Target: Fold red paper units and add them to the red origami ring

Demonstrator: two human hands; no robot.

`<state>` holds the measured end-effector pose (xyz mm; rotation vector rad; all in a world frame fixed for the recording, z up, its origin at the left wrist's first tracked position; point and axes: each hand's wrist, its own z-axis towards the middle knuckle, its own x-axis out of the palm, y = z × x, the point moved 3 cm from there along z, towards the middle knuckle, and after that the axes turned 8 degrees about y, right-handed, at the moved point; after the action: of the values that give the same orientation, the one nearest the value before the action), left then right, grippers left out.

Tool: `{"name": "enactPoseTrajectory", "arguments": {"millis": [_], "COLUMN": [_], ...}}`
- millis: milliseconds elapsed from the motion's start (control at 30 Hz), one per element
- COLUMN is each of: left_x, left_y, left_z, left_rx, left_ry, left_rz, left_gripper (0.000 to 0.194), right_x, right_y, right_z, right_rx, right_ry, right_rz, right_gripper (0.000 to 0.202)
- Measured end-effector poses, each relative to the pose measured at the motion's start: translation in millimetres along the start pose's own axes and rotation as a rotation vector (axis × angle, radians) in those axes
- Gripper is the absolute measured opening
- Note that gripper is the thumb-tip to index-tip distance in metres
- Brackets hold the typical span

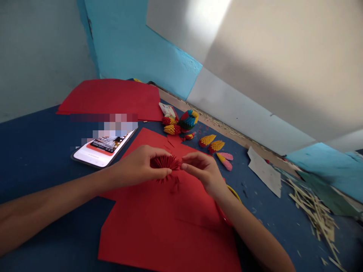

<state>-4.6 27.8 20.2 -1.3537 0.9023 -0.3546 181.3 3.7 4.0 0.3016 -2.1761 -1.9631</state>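
Note:
A round red origami piece (166, 162), made of many thin pointed paper folds, is held just above red paper sheets (167, 230). My left hand (143, 165) grips it from the left, thumb in front and fingers behind. At its right edge, my right hand (203, 170) pinches with thumb and fingertips close together. Whether a separate small paper fold is in that pinch is too small to tell. A few loose red paper bits (176, 185) show just under the piece, and their outlines are blurred.
To the left lies a lit phone (95, 156). Behind it is a stack of red paper (113, 98). Colourful origami pieces (188, 121) and yellow-red cones (207, 140) sit at the back. Pale thin strips (314, 207) and a grey sheet (265, 172) lie right, near the wall.

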Motion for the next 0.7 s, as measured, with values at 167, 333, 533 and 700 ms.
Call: {"name": "enactPoseTrajectory", "arguments": {"millis": [167, 333, 533, 700], "left_x": [0.9, 1.7, 2.2, 3.2], "left_y": [-0.5, 0.5, 1.9, 3.9], "left_z": [-0.3, -1.5, -1.0, 0.8], "left_rx": [0.0, 0.031, 0.019, -0.007], "left_ry": [-0.009, -0.018, -0.048, -0.046], "left_rz": [0.04, 0.095, 0.114, 0.097], "left_gripper": [0.024, 0.025, 0.025, 0.024], "right_x": [4.3, 7.6, 12.3, 16.1], "right_y": [0.8, 0.7, -2.2, -3.3], "right_z": [-1.8, -4.8, -6.9, -7.5], "right_rx": [0.019, -0.017, -0.072, -0.11], "right_ry": [-0.08, -0.125, -0.147, -0.161], "right_rz": [0.02, -0.078, -0.166, -0.224], "right_gripper": [0.023, 0.027, 0.028, 0.028]}}
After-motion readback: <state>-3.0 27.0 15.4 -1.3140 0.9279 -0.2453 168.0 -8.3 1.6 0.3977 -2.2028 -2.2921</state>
